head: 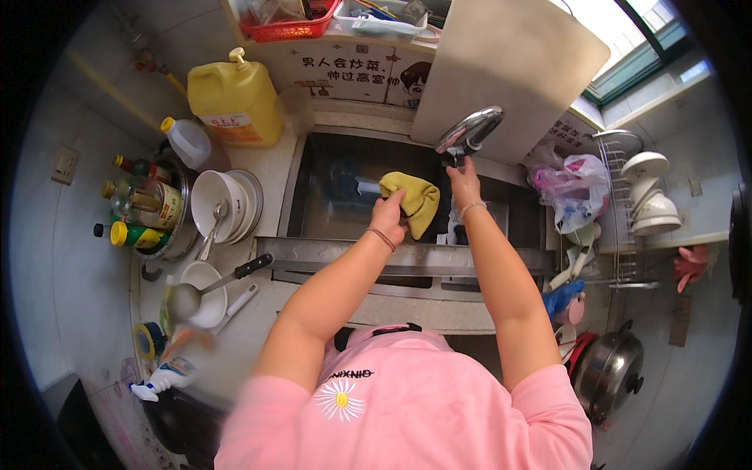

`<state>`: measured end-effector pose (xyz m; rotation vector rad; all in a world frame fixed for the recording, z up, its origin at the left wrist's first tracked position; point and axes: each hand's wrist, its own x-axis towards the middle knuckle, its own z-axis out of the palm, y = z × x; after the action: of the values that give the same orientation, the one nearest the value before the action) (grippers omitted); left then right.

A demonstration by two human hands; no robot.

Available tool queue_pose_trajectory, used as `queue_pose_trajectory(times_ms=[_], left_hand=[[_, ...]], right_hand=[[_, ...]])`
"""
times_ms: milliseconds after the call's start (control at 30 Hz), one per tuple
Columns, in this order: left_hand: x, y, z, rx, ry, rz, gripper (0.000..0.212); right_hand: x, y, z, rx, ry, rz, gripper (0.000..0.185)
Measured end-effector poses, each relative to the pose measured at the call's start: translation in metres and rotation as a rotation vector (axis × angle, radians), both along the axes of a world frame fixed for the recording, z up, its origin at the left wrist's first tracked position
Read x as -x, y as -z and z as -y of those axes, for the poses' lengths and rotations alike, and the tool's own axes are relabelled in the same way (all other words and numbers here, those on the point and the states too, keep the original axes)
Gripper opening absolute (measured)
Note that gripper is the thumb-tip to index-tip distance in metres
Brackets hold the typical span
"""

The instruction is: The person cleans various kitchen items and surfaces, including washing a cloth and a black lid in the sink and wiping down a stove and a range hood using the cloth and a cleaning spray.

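Observation:
My left hand [389, 212] grips a folded yellow cloth [418, 197] above the dark left basin [329, 217] of a double sink. The cloth hangs to the right of my fingers. My right hand [466, 187] reaches to the base of a chrome faucet [470, 130], its fingertips at or against the lower body. Whether those fingers grip it cannot be made out. Below my right wrist lies the sink's right basin [517, 205], partly hidden by my forearm.
Stacked white bowls [214, 205] with spoons stand left of the sink. A ladle [194, 296] lies across a bowl nearer me. A yellow jug [235, 103] stands behind. A large board [517, 76] leans behind the faucet. Plastic bags [573, 188] and a wire rack [617, 205] are at right.

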<state>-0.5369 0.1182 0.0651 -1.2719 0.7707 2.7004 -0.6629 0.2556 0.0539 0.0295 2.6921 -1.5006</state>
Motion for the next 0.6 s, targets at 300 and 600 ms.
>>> queue_pose_trajectory(times_ms=[300, 600], left_hand=[[0.053, 0.026, -0.01, 0.143, -0.1, 0.131, 0.044], [0.075, 0.117, 0.026, 0.276, -0.137, 0.209, 0.04]], right_hand=[[-0.045, 0.015, 0.042, 0.091, -0.086, 0.34, 0.066], [-0.02, 0.065, 0.071, 0.198, -0.033, 0.269, 0.025]])
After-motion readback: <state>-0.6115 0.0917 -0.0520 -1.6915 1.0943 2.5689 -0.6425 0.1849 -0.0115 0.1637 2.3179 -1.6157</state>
